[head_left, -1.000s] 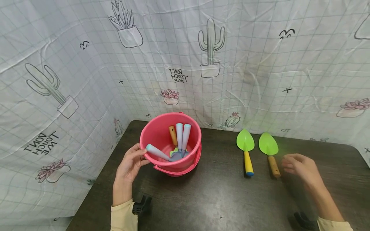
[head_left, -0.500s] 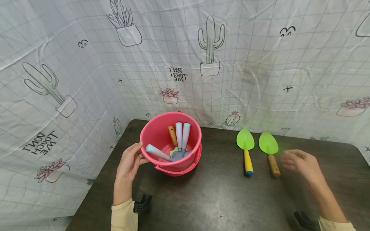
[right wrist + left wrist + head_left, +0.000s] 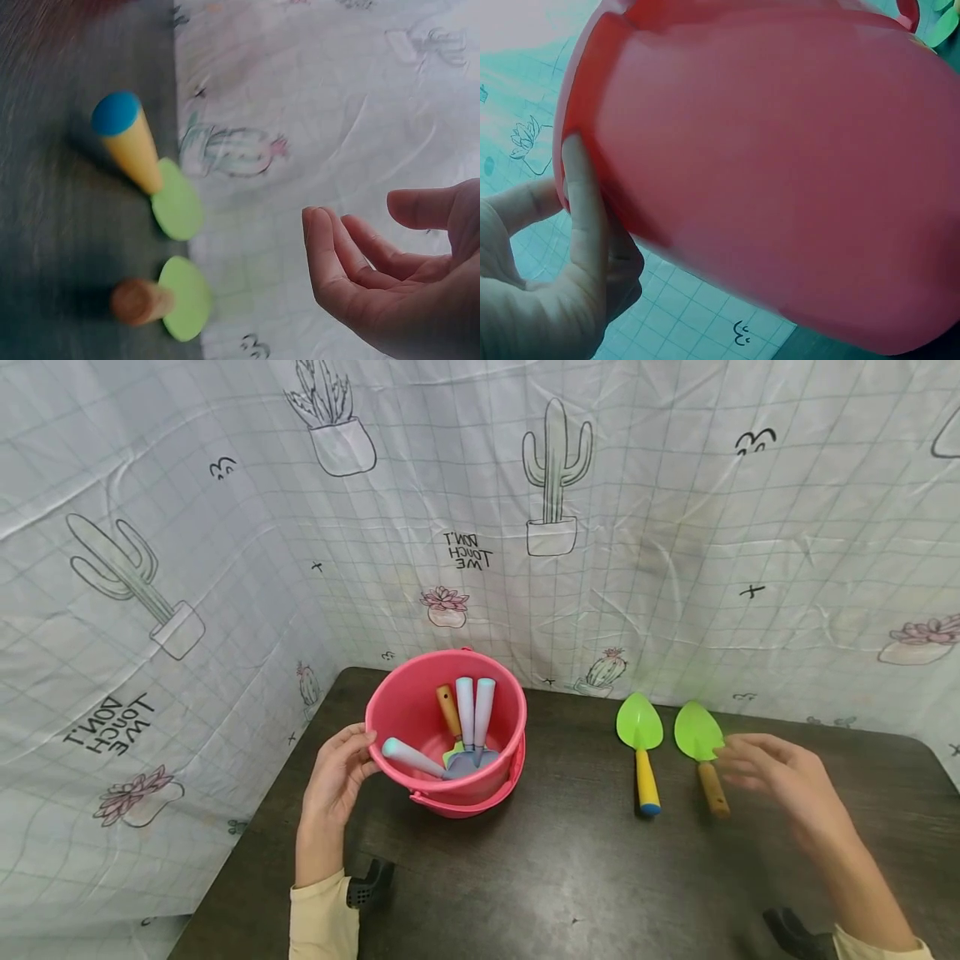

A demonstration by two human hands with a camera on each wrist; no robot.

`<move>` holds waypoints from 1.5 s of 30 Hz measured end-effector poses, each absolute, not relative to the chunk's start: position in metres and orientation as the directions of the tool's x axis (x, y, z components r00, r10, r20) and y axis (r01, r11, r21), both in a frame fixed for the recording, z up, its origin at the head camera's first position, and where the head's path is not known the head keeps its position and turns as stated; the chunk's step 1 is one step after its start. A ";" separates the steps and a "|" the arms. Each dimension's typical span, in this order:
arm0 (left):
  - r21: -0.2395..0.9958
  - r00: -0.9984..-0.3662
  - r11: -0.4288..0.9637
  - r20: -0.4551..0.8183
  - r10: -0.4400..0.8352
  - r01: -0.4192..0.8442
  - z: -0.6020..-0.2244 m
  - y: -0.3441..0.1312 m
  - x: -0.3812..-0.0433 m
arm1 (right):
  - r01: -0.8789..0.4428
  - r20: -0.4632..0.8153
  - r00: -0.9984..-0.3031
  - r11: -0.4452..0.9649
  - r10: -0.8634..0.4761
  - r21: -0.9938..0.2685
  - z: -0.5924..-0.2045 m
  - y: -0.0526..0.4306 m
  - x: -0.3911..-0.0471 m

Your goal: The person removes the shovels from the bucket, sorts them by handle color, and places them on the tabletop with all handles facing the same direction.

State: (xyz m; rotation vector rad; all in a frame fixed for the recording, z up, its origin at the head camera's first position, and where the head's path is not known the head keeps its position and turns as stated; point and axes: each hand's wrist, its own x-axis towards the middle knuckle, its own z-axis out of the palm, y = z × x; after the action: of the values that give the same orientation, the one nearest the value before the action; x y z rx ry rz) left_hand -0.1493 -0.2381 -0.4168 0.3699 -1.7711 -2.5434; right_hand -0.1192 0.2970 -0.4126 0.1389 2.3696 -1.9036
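While the thumb and fingers of the left hand [image 3: 337, 777] pinch the rim of the pink bucket [image 3: 412, 685] at its nine o'clock, those of the right hand [image 3: 783, 781] hold nothing: they are loosely bent, thumb apart, in the air at four o'clock of the wooden-handled trowel [image 3: 712, 785]. In the right wrist view a gap separates the fingertips from that trowel. Just beside it, at nine o'clock, lies the yellow-handled trowel [image 3: 647, 781]; both have green blades pointing to about eleven o'clock, and the yellow handle ends in blue.

Well apart from the pair, at their nine o'clock, the bucket stands on the dark table [image 3: 525, 868], its bail [image 3: 498, 795] lowered around the five o'clock side. Inside, two pale lilac handles [image 3: 466, 710] and a brown wooden handle [image 3: 448, 706] lean toward twelve, and another lilac handle [image 3: 411, 757] toward eight. Behind, a cactus-print cloth [image 3: 645, 568] hangs from ten o'clock round to two.
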 end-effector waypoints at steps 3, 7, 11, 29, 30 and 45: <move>0.914 -0.977 -0.388 -0.174 -0.121 -0.115 -0.418 -0.238 -0.149 | 0.117 -0.122 -0.993 0.293 0.002 -0.949 -0.404 0.288 -0.118; 0.898 -0.980 -0.426 -0.171 -0.102 -0.112 -0.419 -0.238 -0.149 | 0.095 -0.104 -0.995 0.354 -0.006 -0.930 -0.393 0.277 -0.118; 0.888 -0.980 -0.446 -0.175 -0.095 -0.115 -0.420 -0.237 -0.149 | 0.099 -0.112 -0.994 0.365 -0.014 -0.926 -0.382 0.267 -0.115; 0.893 -0.983 -0.438 -0.160 -0.092 -0.104 -0.419 -0.235 -0.152 | -0.029 -0.001 -0.997 0.426 -0.071 -0.904 -0.335 0.216 -0.109; 0.892 -0.983 -0.440 -0.158 -0.093 -0.102 -0.419 -0.236 -0.152 | -0.035 0.001 -0.997 0.433 -0.080 -0.901 -0.333 0.213 -0.111; 0.884 -0.984 -0.457 -0.153 -0.088 -0.097 -0.418 -0.236 -0.152 | -0.152 0.107 -0.982 0.313 -0.157 -0.938 -0.303 0.157 -0.139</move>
State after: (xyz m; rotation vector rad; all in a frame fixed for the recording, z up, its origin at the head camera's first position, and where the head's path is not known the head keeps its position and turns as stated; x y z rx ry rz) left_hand -0.1516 -0.2363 -0.4182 0.2789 -1.6392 -2.6714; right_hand -0.1391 0.1570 -0.3029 -0.2993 2.5422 -1.8148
